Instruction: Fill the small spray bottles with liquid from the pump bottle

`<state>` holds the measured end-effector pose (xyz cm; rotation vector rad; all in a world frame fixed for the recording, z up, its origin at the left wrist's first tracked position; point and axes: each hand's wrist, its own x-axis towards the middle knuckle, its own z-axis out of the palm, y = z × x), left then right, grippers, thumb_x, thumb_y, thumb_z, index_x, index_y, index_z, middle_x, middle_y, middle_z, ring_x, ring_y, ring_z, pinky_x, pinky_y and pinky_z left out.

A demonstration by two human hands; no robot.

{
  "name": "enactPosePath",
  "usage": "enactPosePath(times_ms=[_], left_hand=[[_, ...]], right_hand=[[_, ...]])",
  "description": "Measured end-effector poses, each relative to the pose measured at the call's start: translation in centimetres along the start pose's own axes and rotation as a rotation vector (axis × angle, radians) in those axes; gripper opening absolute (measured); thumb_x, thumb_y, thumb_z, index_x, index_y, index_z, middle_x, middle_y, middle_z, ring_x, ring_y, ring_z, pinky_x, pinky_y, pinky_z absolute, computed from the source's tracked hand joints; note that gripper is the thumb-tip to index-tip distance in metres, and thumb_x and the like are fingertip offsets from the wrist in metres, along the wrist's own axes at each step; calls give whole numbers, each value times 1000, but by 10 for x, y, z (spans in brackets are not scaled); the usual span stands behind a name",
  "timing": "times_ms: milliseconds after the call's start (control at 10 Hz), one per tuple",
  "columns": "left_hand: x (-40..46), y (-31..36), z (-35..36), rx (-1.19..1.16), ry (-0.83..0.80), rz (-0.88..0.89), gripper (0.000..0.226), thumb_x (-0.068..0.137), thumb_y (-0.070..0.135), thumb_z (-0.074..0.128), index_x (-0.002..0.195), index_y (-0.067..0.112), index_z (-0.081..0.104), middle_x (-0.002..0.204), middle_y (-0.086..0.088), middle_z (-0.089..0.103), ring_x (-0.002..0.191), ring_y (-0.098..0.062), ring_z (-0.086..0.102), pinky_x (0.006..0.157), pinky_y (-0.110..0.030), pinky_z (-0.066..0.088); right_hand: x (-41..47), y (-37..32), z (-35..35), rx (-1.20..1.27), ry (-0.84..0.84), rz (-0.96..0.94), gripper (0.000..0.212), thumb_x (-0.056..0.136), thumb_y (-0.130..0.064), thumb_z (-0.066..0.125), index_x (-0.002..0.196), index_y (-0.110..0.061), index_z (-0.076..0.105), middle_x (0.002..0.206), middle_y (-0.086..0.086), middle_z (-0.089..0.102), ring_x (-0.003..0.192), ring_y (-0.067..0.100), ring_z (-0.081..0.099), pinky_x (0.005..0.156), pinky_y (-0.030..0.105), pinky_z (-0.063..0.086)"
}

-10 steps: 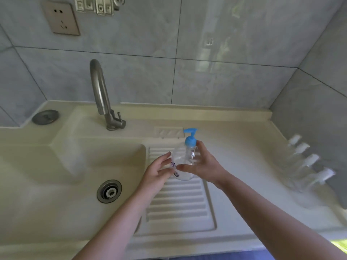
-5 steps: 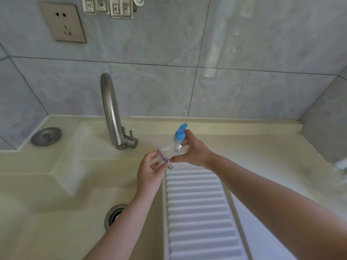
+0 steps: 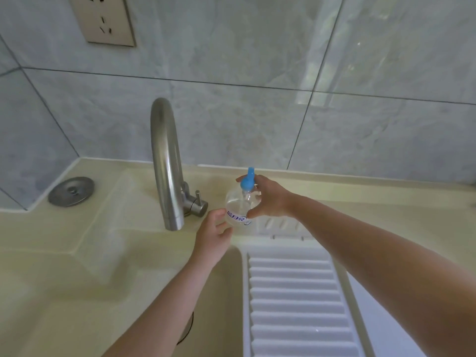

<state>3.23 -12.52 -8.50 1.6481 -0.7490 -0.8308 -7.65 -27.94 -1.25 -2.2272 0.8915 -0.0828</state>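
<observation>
A clear pump bottle (image 3: 238, 206) with a blue pump head and a blue-lettered label stands at the back of the sink ledge, just right of the tap. My right hand (image 3: 268, 198) wraps its neck and right side, thumb low on the label. My left hand (image 3: 212, 238) touches the lower left of the pump bottle with its fingertips. The small spray bottles are out of view.
A steel tap (image 3: 167, 166) arches over the cream sink basin (image 3: 116, 292) at the left. A white ribbed drainboard (image 3: 296, 300) runs down the lower right. A round metal drain cover (image 3: 71, 191) lies on the counter's back left. Grey wall tiles carry a socket (image 3: 103, 19).
Both hands carried the pump bottle away from above the drainboard toward the back ledge beside the tap. The view swung left and closer, so the spray bottles at the right left the frame.
</observation>
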Motion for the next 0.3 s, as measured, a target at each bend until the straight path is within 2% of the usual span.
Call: enactPosePath(times_ms=[100,200,300], left_hand=[[5,-4,2,23,42,-24,30,94,7,61,123,16,55,120,2,61,100,-15,63,89,-26,46],[9,-9,3,12,69,-31,26,95,13,62,120,18,57,122,-2,65,93,-17,63,93,-37,51],[7,-8,3,24,58,-29,26,95,15,62,119,21,55,124,-1,64,94,-18,63,92,-36,51]], right_hand=[[4,4,4,5,-29,-2,94,67,-10,83,147,-32,39,136,-5,50,127,10,47,107,32,43],[9,8,11,28,-14,24,97,66,-13,82,150,-32,36,139,-7,50,133,12,46,109,36,42],[6,6,13,15,-5,21,101,69,-14,80,154,-31,28,146,-5,46,136,16,42,111,36,39]])
